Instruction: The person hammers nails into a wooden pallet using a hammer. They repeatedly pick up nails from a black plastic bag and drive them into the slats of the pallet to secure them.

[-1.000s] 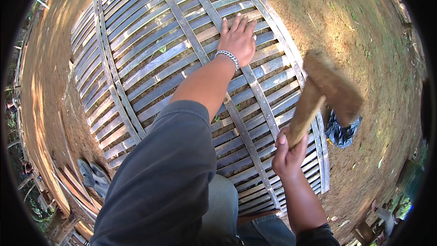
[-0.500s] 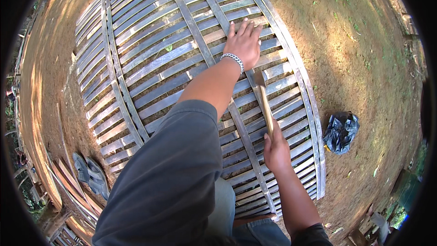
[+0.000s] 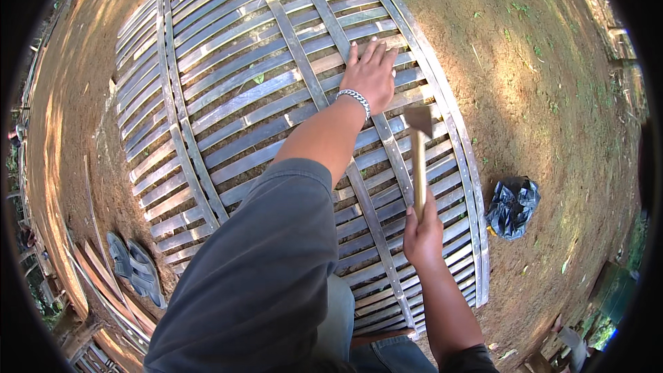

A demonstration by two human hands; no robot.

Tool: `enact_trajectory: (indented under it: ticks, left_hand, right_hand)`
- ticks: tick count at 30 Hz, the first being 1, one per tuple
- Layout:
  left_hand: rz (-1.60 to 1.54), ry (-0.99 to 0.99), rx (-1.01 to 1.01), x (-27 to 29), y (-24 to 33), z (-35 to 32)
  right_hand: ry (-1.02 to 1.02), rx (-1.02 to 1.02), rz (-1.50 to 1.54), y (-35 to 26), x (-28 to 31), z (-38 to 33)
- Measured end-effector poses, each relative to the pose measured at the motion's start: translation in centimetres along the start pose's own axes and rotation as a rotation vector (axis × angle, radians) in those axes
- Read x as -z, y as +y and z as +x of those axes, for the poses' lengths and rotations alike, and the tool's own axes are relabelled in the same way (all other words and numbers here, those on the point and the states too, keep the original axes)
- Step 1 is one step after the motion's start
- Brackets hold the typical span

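Beneath me lies a large slatted bamboo panel (image 3: 259,69), many thin strips crossed by several long battens. My left hand (image 3: 371,77), a chain bracelet at its wrist, rests palm down on the slats near the right-hand batten, fingers stretched out. In my right hand (image 3: 423,235) is a hammer (image 3: 419,159), gripped by the lower part of its pale wooden handle. The hammer's dark head is raised over the slats, close to the right of my left wrist. Whether a nail lies under my left fingers is hidden.
A black plastic bag (image 3: 512,207) sits on the dirt just right of the panel. Grey sandals (image 3: 136,269) lie at its lower left, beside loose long bamboo strips (image 3: 103,280). Bare earth (image 3: 497,41) surrounds the panel.
The hammer has swung to the right and its head now shows turned broadside. My right hand has shifted slightly right and down; my left hand stays almost in place.
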State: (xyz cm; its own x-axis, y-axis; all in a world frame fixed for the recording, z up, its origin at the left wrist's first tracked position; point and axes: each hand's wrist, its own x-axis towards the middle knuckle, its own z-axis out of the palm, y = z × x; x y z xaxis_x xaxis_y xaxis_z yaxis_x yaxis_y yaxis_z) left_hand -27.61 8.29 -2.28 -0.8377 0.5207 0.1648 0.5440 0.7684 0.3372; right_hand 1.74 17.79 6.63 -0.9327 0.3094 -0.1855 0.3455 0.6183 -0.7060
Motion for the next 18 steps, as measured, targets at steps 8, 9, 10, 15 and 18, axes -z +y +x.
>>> enact_trajectory:
  ticks: [8, 9, 10, 15, 18]
  left_hand:
    - [0.006, -0.007, 0.003, 0.4, 0.2, 0.3]
    - [0.013, -0.004, 0.003, 0.4, 0.1, 0.2]
    - [0.019, 0.019, 0.008, 0.4, 0.1, -0.2]
    - [0.012, 0.005, 0.002, -0.1, 0.4, -0.1]
    - [0.007, -0.011, -0.008, 0.0, 0.8, 0.2]
  right_hand:
    - [0.006, 0.049, -0.157, 1.2, -1.0, -0.5]
    - [-0.180, -0.173, -0.128, 1.1, -1.1, -0.3]
    - [-0.172, -0.204, -0.057, 0.0, -0.4, -0.5]
    - [0.199, 0.126, 0.291, 1.5, -0.6, -1.6]
    - [0.053, 0.102, -0.112, 1.5, -0.9, -0.7]
